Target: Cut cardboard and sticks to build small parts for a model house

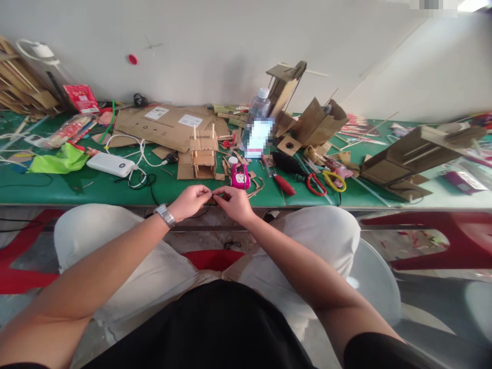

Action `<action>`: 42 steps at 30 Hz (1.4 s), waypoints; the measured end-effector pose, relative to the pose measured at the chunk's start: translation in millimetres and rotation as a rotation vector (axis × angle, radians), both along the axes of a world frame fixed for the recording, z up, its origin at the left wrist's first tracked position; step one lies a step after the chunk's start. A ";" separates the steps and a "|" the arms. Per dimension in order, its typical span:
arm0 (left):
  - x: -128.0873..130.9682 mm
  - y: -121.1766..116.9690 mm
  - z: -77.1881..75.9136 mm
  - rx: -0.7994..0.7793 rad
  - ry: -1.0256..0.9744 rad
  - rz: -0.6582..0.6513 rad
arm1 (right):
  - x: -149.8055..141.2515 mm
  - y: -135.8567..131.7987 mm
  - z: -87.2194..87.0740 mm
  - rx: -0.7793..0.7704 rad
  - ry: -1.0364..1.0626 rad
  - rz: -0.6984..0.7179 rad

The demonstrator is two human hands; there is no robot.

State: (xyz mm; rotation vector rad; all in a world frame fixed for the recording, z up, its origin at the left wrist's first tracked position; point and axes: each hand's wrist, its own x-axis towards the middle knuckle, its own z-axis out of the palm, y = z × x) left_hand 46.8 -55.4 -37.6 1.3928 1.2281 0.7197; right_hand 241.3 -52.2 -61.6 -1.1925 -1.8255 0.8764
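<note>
At the table's front edge, my left hand [191, 201] and my right hand [235, 203] meet fingertip to fingertip. Both are closed in a pinch. A tiny dark bit shows between the fingertips, too small to name. Just beyond them stands a small cardboard structure [203, 160] with two wooden sticks poking up from its top. To its right lies a pink packet [240, 177] with a white picture on it, close behind my right hand.
On the green table [169, 192] lie a white power bank [111, 164] with cables, red-handled scissors [316, 185], yellow-handled scissors [334, 181] and a red-handled tool [283, 183]. A phone [258, 137] leans on a clear bottle [263, 105]. Cardboard constructions [415, 159] stand right.
</note>
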 end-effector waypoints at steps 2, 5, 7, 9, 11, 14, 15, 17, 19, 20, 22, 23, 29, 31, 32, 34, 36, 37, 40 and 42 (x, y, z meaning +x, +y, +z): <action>0.6 -0.7 2.3 -0.012 -0.004 -0.001 | -0.1 0.1 0.3 0.004 -0.001 -0.008; 1.1 -1.3 3.7 -0.001 0.020 -0.004 | -0.5 0.3 0.1 0.008 0.004 -0.012; 1.1 -1.1 3.3 0.016 0.038 -0.005 | -0.8 0.3 -0.1 0.012 0.004 -0.012; 0.8 -0.5 2.2 0.028 0.050 -0.001 | -1.1 0.1 0.0 0.014 0.006 -0.012; 0.4 0.1 0.6 0.031 0.051 0.011 | -1.3 -0.2 0.4 0.014 0.010 -0.011; 0.2 0.7 -1.3 0.029 0.032 0.025 | -1.5 -0.9 1.7 0.015 0.012 -0.014; 0.2 0.7 -1.5 0.027 0.026 0.026 | -1.7 -1.2 2.3 0.016 0.009 -0.017; 0.4 0.6 -1.2 0.020 0.018 0.023 | -2.0 -1.6 3.3 0.019 0.002 -0.025; 0.4 0.3 -0.4 0.013 0.016 0.011 | -2.5 -2.0 4.2 0.018 0.002 -0.033; 0.3 0.3 0.0 0.012 0.017 0.003 | -2.8 -2.1 4.5 0.014 0.004 -0.036; 0.0 0.4 0.3 0.021 0.023 -0.006 | -3.2 -2.3 4.8 0.001 0.012 -0.040; -0.2 0.7 0.0 0.033 0.031 -0.003 | -3.3 -2.3 4.9 -0.006 0.016 -0.042; -1.2 2.9 -4.5 0.077 0.040 0.046 | -3.2 -2.1 3.7 -0.015 0.027 -0.039; -0.8 3.1 -5.5 0.054 0.004 0.052 | -3.1 -1.7 2.9 -0.008 0.025 -0.036; -0.5 3.0 -5.7 0.042 -0.014 0.055 | -2.9 -1.6 2.5 -0.007 0.024 -0.035; 0.3 2.5 -5.5 0.020 -0.046 0.062 | -2.6 -1.2 1.6 -0.008 0.023 -0.032; 1.2 1.8 -4.5 0.000 -0.067 0.066 | -2.3 -1.1 1.0 -0.013 0.026 -0.027; 1.8 1.4 -3.7 -0.011 -0.078 0.068 | -2.2 -1.1 0.8 -0.015 0.028 -0.025; 3.5 0.4 -0.8 -0.057 -0.118 0.089 | -2.0 -1.4 0.9 -0.017 0.029 -0.028; 4.6 0.0 1.2 -0.084 -0.133 0.107 | -2.0 -1.6 1.4 -0.014 0.028 -0.030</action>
